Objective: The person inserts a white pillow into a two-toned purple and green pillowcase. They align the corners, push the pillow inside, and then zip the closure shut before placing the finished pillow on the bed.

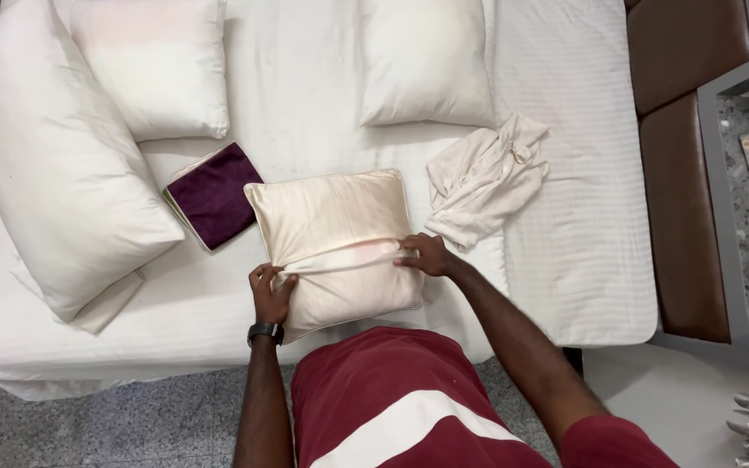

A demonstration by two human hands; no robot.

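A cream satin cushion [331, 217] lies near the front edge of a white bed [305, 113]. Its cover is partly pulled over a paler inner pad [353, 295]. My left hand [270, 290] grips the open edge of the cover at the cushion's left side. My right hand [424, 254] pinches the same edge at the right side. A dark watch sits on my left wrist.
A folded purple cloth [216, 195] lies just left of the cushion. A crumpled cream cover [487, 178] lies to its right. A large pillow [54, 165] fills the left side, two smaller pillows [422, 61] sit at the back. A brown headboard [687, 182] runs along the right.
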